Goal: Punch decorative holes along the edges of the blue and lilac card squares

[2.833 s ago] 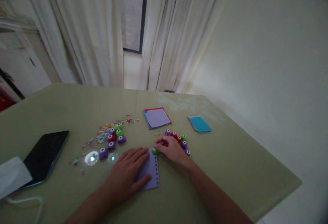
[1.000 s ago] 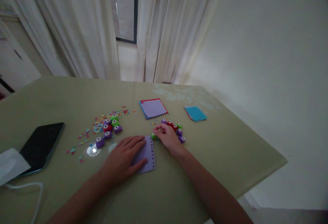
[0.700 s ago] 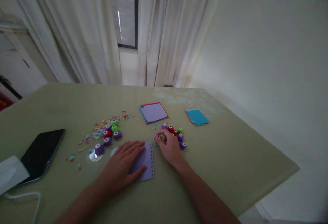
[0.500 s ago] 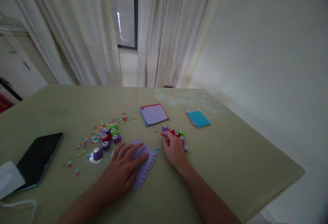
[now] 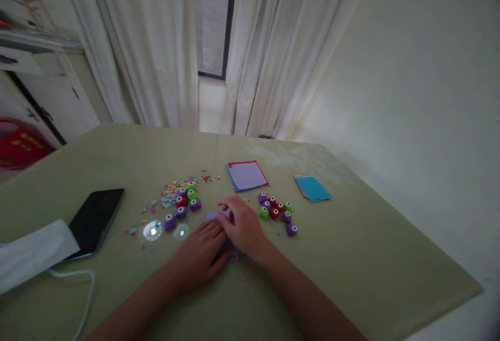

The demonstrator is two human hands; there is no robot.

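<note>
Both my hands lie on a lilac paper sheet (image 5: 213,215) near the table's front middle, and they hide most of it. My left hand (image 5: 199,252) rests flat on it with fingers stretched out. My right hand (image 5: 240,226) sits over the sheet's right part, fingers curled toward its far edge; whether they grip it is unclear. A cluster of small purple, red and green paper punches (image 5: 275,211) stands just right of my right hand. A second cluster of punches (image 5: 183,203) lies to the left, among coloured paper bits (image 5: 167,198).
A stack of lilac, red and blue paper squares (image 5: 247,176) lies farther back, and a blue sheet (image 5: 312,188) to the right. A black phone (image 5: 94,221), white cloth (image 5: 35,252) and cable (image 5: 84,299) sit at left. Two clear round lids (image 5: 152,230) lie near the punches.
My right hand let go of the green punch, left it in the right cluster and came left onto the lilac sheet. The sheet turned under my left hand.
</note>
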